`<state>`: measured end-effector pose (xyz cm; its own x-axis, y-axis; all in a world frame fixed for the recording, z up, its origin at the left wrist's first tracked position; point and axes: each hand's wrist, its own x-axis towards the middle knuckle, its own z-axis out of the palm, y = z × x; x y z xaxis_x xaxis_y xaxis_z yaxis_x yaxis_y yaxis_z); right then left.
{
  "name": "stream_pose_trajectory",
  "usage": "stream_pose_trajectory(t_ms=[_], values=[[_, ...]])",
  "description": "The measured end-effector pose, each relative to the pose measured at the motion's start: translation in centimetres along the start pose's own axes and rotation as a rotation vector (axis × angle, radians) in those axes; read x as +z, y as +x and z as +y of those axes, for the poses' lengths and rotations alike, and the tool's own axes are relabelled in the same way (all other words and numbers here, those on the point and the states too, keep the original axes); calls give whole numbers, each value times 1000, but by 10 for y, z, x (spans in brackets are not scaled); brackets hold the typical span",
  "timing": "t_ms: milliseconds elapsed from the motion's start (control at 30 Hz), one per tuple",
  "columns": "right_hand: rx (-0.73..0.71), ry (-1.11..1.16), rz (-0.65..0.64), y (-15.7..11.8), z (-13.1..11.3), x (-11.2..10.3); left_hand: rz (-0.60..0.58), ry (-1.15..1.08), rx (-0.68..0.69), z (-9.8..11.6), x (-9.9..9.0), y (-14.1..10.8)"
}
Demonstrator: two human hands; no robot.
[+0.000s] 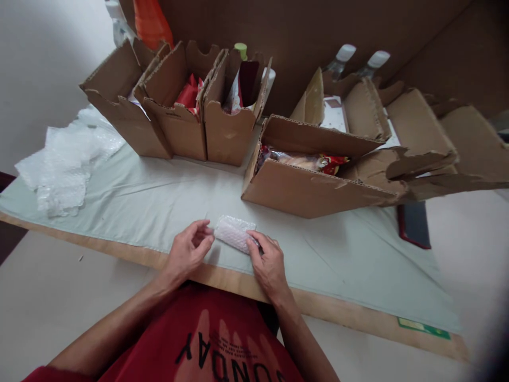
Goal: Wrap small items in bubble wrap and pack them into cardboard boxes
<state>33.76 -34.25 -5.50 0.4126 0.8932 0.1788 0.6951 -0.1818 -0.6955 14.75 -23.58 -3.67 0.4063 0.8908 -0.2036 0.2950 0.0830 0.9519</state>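
We hold the small, flat, rectangular packet of clear bubble wrap at its right end with our right hand. This hand is closed on the packet, thumb on the upper face and fingers at the far edge. A dark edge shows beside these fingers; we cannot tell what it belongs to. Our left hand is open, with fingers loosely curled, at the packet's left end; we cannot tell whether its fingertips make contact.

The packet is located near the front edge of the worktop, which has a wooden edge and a pale green cloth cover. At the far left of the worktop we have a loose pile of clear bubble wrap sheets.

Beyond the packet, three upright, open-topped brown cardboard boxes stand side by side. The middle one contains a glossy red packet. To their right, a long, open brown cardboard box contains goods in clear and red wrappers. More open brown cardboard boxes stand behind it and to its right. A flat, dark rectangular object with a red edge lies at the right, partly under the boxes' outline. Two clear bottles with white caps stand at the rear.
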Motion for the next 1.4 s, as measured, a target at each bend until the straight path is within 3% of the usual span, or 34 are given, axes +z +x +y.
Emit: stream_pose_trajectory(t_ms=[67,133,233,333,467,533,633,767,867,1033,1100,1200,1233,1300,1400], values=[[54,49,-32,2,-2,-2,-79,-264,-271,7,0,-13],[114,126,-86,3,-6,-7,-94,-432,-414,13,1,-26],[195,245,-142,-1,-13,-18,-54,-506,-479,17,3,-38],[208,301,-170,-7,-18,-27,-89,-586,-522,19,8,-40],[156,323,-244,-15,-22,-29,-162,-770,-545,20,18,-33],[160,295,-168,-19,-20,-29,-146,-792,-516,19,24,-31],[236,361,-71,-23,-11,-34,-113,-724,-399,17,32,-31],[341,646,-265,-24,-4,-46,-202,-569,-277,17,39,-30],[286,559,-215,-16,-8,-62,-255,-500,-233,24,43,-24],[-3,287,-100,14,-16,-123,-364,-346,9,38,41,-5],[-95,182,76,31,-16,-160,-351,-258,114,36,39,6],[-124,-10,476,66,-17,-220,-302,-118,207,26,43,24],[-136,-105,527,80,-17,-239,-285,-84,232,21,46,29],[-222,-307,412,113,-18,-269,-267,-25,289,12,53,35],[-420,-471,-74,161,-18,-284,-268,85,434,3,63,39]])
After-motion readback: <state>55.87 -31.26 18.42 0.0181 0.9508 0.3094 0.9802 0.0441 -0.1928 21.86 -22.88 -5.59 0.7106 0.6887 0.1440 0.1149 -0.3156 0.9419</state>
